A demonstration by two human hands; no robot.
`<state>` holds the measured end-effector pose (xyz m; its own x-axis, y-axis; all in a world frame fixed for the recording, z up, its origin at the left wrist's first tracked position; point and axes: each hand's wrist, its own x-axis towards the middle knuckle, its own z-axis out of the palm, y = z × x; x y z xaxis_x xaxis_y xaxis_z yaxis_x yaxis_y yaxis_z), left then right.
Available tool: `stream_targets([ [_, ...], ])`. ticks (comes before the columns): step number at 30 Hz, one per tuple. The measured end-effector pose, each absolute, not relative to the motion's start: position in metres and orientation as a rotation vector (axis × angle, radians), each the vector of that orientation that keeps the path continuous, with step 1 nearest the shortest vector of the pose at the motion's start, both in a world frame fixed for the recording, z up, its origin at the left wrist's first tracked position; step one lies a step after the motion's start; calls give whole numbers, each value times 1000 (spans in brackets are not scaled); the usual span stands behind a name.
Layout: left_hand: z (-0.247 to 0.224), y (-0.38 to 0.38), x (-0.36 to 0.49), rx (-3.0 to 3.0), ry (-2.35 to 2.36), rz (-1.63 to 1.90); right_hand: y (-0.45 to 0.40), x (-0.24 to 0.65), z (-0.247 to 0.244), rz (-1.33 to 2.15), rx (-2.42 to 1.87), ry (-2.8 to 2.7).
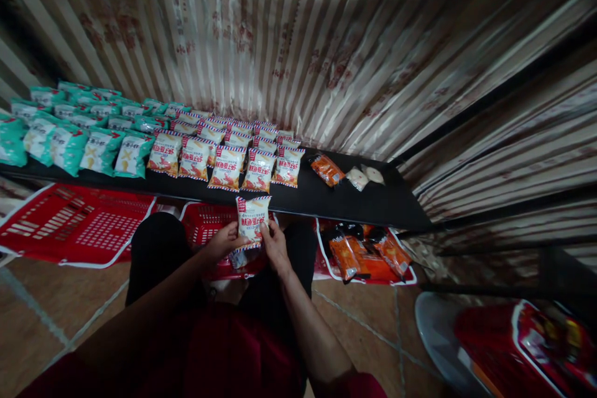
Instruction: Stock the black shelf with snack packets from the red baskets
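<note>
Between my two hands, in front of the black shelf (308, 202), is a white, red and orange snack bag (253, 219) with its printed front facing me. My left hand (226, 241) grips its lower left edge. On the lower right edge my right hand (274, 242) is closed, thumb on the front. Rows of similar snack bags (227, 168) stand on the shelf just beyond. Below the held bag, a red basket (198, 217) sits between my knees, its contents mostly hidden by my hands.
Teal snack bags (96, 152) fill the shelf's left part. An orange packet (327, 170) and two round pale items (366, 176) lie at right. Below are a red basket (88, 224) and another basket (326, 255) with orange packets. A striped curtain (261, 31) hangs behind.
</note>
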<state>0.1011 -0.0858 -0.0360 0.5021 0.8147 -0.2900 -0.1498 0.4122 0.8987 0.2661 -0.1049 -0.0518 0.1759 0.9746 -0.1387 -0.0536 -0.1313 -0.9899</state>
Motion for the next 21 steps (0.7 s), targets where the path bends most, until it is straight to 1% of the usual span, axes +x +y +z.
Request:
stream_targets([
  [6, -35, -79, 119, 1012, 860, 765, -108, 278, -33, 1221, -1368, -983],
  [13, -28, -59, 142, 1193, 869, 728, -103, 304, -13, 1305, -1283, -937],
  [18, -25, -46, 170, 1321, 875, 777, -91, 326, -14, 1193, -1303, -824],
  [21, -18, -42, 186, 1468, 1021, 800, -82, 339, -20, 1105, -1314, -795],
])
